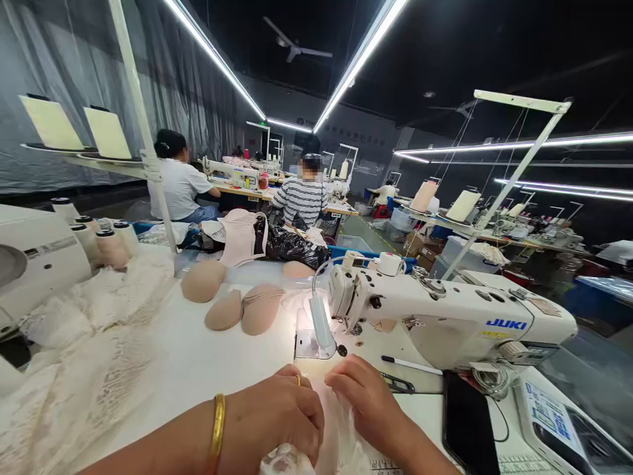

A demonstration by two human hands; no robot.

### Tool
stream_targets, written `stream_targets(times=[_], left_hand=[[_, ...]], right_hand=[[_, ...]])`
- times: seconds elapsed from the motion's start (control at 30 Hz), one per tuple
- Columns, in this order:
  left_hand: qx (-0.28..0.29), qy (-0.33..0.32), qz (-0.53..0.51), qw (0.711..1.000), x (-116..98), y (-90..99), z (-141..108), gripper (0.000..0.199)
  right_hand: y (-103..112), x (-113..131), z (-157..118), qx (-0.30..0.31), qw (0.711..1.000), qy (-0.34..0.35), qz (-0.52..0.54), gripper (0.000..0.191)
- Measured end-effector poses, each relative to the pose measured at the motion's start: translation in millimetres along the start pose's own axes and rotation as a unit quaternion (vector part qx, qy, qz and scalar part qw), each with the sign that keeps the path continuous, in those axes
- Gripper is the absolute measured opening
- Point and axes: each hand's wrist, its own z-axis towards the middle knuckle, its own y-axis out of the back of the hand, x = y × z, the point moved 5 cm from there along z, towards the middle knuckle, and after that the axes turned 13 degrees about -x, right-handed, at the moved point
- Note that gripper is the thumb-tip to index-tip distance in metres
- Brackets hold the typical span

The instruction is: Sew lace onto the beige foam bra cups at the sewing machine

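"White lace [285,460] pokes from your left grip [277,414]. Heavy?"

"Looks light and soft, might tear. It's at my desk [190,369], near the Juki sewing machine [435,307]. My left grip pinches it; my right grip [373,406], I can't tell. I'd hold its edges."

Thin, pale, partly lacy fabric [329,425] lies crumpled under and between the fingers [310,429].

Fabric [330,425] before sewing machine [435,310], lace [101,316] left, cups [260,310] on table [198,363], phone [467,422] right
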Motion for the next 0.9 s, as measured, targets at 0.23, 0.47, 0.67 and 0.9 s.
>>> stream_targets(times=[0.23, 0.47, 0.67, 0.9], left_hand=[[0.145, 0.027, 0.095, 0.984, 66, -28.5, 26, 0.01], [0.12, 0.063, 0.133, 0.982, 73, -33.1, 23, 0.009], [0.06, 0.049, 0.113, 0.991, 79, -37.2, 24, 0.012], [0.04, 0.022, 0.099, 0.994, 86, -41.1, 21, 0.013]], right_hand=[[-16, -34, 19, 0.021, 0.986, 0.079, -0.143, 0.03], [-9, -35, 13, 0.054, 0.995, 0.007, -0.089, 0.036], [-13, -46, 13, 0.072, 0.992, -0.035, -0.099, 0.036], [-15, -47, 9, 0.083, 0.99, -0.04, -0.108, 0.035]])
